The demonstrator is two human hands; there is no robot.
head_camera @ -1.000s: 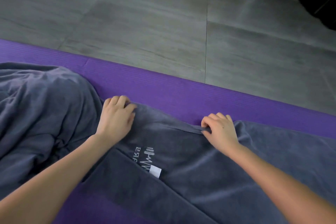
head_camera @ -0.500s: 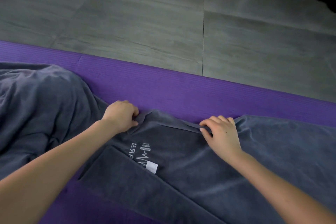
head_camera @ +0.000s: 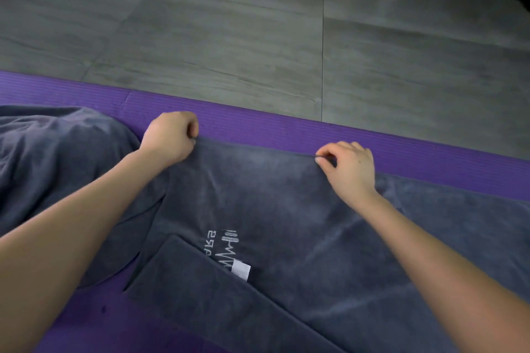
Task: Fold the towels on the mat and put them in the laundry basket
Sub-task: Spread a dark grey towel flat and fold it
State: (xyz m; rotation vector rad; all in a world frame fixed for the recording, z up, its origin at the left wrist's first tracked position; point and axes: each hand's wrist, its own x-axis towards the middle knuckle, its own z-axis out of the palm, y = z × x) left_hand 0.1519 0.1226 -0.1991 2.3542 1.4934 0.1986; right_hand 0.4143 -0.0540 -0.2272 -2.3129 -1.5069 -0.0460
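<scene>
Gripping the far hem of a grey towel [head_camera: 286, 203] spread on the purple mat [head_camera: 286, 129], the left hand [head_camera: 169, 137] and right hand [head_camera: 348, 167] each curl fingers round it. A second, crumpled towel [head_camera: 57, 157] at left is cut off; the embroidered logo [head_camera: 225, 246] is illegible.

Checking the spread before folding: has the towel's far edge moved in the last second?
Yes. The left hand and right hand pinch the towel by its far edge, which has gone away from the person, closer to the far border of the mat.
</scene>
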